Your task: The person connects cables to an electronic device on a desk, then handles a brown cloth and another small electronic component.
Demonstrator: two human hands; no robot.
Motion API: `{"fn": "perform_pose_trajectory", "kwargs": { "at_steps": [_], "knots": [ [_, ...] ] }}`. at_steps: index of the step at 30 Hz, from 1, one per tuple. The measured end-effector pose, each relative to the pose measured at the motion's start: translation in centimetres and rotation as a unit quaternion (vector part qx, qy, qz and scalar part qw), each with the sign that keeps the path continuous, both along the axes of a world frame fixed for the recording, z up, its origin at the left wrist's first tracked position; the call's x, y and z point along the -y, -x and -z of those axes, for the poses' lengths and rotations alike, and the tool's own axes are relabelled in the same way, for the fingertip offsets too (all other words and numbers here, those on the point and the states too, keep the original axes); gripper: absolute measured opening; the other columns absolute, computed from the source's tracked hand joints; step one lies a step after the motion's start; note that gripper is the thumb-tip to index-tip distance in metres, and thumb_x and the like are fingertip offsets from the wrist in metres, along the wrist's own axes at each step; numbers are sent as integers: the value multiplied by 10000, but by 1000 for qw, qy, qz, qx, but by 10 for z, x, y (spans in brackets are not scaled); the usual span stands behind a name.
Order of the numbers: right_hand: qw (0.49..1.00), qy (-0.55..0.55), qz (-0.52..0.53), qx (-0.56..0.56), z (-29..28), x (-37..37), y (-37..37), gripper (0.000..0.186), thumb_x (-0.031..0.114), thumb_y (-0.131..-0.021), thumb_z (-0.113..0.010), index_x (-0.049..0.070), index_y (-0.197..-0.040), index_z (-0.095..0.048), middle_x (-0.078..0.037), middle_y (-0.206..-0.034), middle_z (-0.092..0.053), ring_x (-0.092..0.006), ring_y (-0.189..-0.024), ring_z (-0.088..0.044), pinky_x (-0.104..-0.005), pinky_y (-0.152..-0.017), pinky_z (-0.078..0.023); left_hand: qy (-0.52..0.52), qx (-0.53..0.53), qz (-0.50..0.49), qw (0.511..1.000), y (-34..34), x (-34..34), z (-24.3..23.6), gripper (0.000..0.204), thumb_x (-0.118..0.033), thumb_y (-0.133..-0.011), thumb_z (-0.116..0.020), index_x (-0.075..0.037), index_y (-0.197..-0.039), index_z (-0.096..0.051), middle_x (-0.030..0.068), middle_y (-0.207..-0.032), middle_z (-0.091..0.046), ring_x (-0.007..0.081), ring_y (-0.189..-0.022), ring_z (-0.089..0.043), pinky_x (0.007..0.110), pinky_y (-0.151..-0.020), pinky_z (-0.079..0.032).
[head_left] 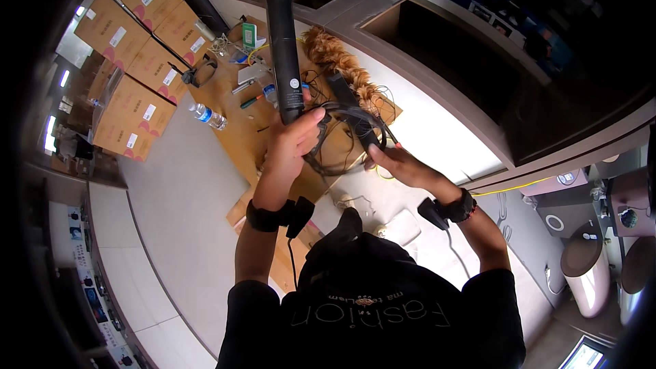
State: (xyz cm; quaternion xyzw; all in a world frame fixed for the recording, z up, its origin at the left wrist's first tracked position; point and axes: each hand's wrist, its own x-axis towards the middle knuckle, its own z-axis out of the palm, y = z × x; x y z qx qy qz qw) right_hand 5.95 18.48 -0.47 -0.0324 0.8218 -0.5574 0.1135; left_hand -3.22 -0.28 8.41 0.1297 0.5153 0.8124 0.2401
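My left hand (298, 138) is closed round the lower end of a long black cylinder (281, 41), which stands up and away from me. What the cylinder is, I cannot tell; a small round white label sits near its lower end. My right hand (404, 165) is closed at the near end of a long black bar (350, 106), thumb and fingers together. Loops of black cable (335, 172) hang between both hands, partly hidden by the fingers. Behind them, on a cardboard surface (239, 147), lie a green-handled screwdriver (251, 101) and thin wires.
A fluffy brown duster (336, 55) lies beyond the bar. A water bottle (208, 116) is at the left, below stacked cardboard boxes (140, 113). A counter with a dark recess (444, 48) runs along the far right. Toilets (585, 270) stand at the right.
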Motion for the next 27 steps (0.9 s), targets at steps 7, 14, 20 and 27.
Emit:
{"fn": "perform_pose_trajectory", "kwargs": {
  "at_steps": [7,14,20,27],
  "knots": [
    [818,409,-238,326,77,47,-29,841,629,-822,-41,-23,-1173,-439,-118,-1077,-554,-179,-974,-532,-315,-866,-389,-66,-24,-55,996,-15,-9,-20,306,9,-747,-567,-128,-962,-397,-68,-552,-312,6,-356,-228,177,-343,-155],
    [642,747,172,31,77,69,0,236,184,-848,-439,26,-1018,-481,-111,-1052,-557,-212,-990,-531,-334,-900,-379,-42,32,-28,998,-26,4,-19,275,-14,-756,-561,-110,-954,-397,-66,-520,-305,8,-344,-220,181,-340,-147],
    [792,558,243,-37,-5,52,-26,273,257,-898,-332,37,-962,-479,-186,-979,-575,-250,-924,-556,-332,-818,-418,23,76,-12,997,-27,23,11,268,-33,-748,-589,-99,-934,-408,-64,-531,-337,10,-346,-239,186,-336,-152],
    [922,361,110,92,-39,24,-26,431,431,-887,-406,12,-888,-511,17,-522,-334,-60,-430,-290,-199,-396,-230,145,37,-14,989,-29,10,42,328,-43,-717,-649,-96,-948,-423,-39,-612,-416,9,-396,-308,180,-351,-208]
  ]
}}
